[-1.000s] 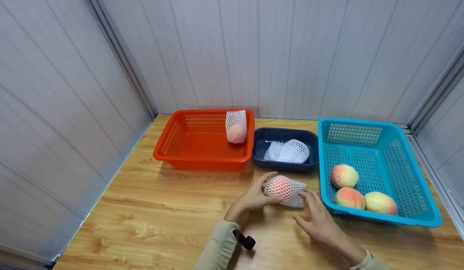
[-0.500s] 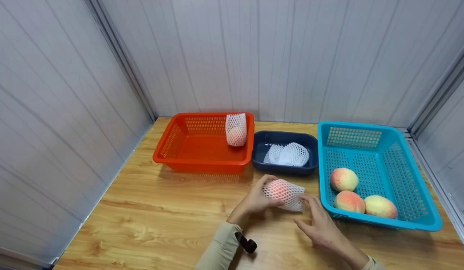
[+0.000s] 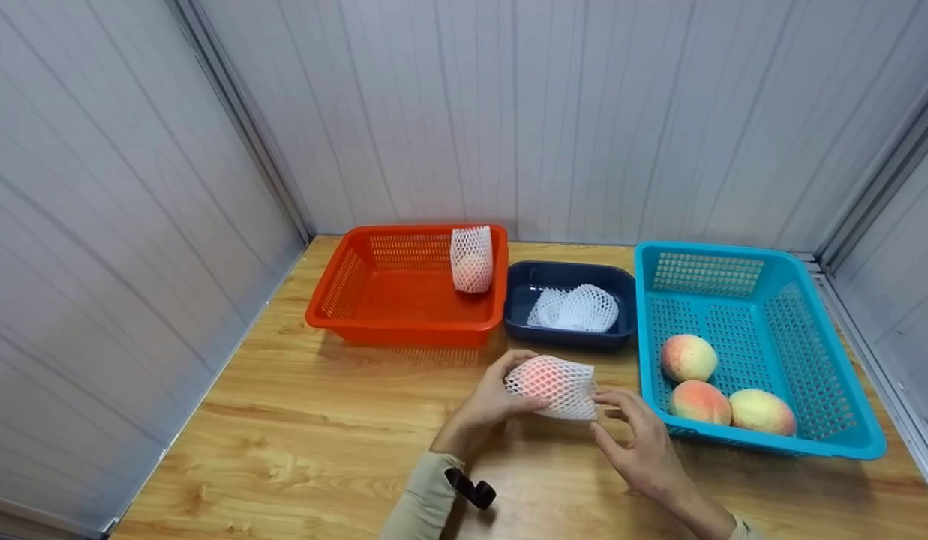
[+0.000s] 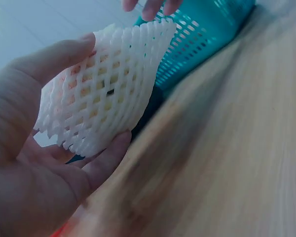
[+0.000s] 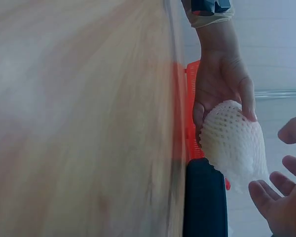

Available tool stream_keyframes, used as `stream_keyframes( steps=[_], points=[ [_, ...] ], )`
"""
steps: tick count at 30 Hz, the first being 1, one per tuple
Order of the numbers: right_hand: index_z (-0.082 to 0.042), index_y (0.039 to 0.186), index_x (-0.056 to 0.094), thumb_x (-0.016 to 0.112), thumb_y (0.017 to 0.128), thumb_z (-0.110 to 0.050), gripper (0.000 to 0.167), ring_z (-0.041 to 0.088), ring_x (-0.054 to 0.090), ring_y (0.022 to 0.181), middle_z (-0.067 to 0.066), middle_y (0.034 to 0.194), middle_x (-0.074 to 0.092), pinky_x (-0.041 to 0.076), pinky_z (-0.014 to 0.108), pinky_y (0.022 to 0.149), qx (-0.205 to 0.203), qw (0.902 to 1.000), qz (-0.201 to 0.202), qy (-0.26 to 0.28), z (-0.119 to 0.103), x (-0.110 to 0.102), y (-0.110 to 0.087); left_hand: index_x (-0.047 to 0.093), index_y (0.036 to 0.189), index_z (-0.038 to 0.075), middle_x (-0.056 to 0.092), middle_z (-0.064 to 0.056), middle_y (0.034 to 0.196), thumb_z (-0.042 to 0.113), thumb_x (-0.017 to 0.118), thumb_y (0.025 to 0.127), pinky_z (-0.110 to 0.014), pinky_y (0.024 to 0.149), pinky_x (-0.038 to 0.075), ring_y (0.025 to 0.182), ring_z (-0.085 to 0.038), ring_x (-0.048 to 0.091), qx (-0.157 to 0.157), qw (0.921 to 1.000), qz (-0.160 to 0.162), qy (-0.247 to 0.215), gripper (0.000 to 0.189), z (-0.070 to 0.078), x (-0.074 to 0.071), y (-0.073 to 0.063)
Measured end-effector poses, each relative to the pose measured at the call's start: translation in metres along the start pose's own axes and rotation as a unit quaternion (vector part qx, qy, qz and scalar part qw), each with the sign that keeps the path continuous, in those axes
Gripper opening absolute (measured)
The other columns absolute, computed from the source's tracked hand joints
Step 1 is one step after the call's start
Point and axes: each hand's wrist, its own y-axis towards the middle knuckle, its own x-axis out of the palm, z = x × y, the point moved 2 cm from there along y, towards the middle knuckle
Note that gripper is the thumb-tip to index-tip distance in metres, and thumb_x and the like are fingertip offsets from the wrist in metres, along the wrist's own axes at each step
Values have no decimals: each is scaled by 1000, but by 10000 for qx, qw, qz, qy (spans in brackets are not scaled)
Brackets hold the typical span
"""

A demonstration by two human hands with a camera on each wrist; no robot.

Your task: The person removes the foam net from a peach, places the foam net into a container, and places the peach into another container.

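Note:
My left hand (image 3: 491, 395) grips a peach (image 3: 542, 377) inside a white foam net sleeve (image 3: 580, 397), its thumb on the near side. The sleeve's mouth points right, past the fruit, and the left wrist view shows the peach through the mesh. My right hand (image 3: 644, 448) is just right of that mouth, fingers loosely bent and spread, with nothing gripped; in the right wrist view its fingertips (image 5: 256, 190) lie close to the sleeve's end. Three bare peaches (image 3: 689, 358) lie in the blue basket (image 3: 839, 360). Another peach in a net sleeve (image 3: 473, 260) stands in the orange basket (image 3: 403, 325).
Between the two baskets, a dark blue tray (image 3: 524, 277) holds loose white foam nets (image 3: 587, 307). All three containers stand along the back of the wooden table (image 3: 298, 450). Pale panel walls (image 3: 433, 112) rise behind and at both sides.
My left hand has shifted slightly left with the netted peach. The right fingers, earlier at the sleeve's mouth, now sit just off it. Baskets and tray hold the same things.

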Motion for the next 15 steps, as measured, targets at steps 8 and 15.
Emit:
stream_keyframes(
  steps=[8,15],
  points=[
    [-11,93,70,72,80,11,25,13,64,86,-3,94,66,55,26,72,-91,9984,540,105,-19,-13,10,54,130,9,57,-11,128,5,85,70,-32,92,43,109,-24,54,359,9970,-642,-220,67,8,0,0],
    [-7,88,70,74,73,17,28,20,67,76,0,86,69,56,27,62,226,9985,465,184,-22,-20,16,48,134,4,55,-12,130,26,88,70,-32,93,43,110,-24,53,478,9915,-1068,-573,78,1,1,-1]
  ],
)
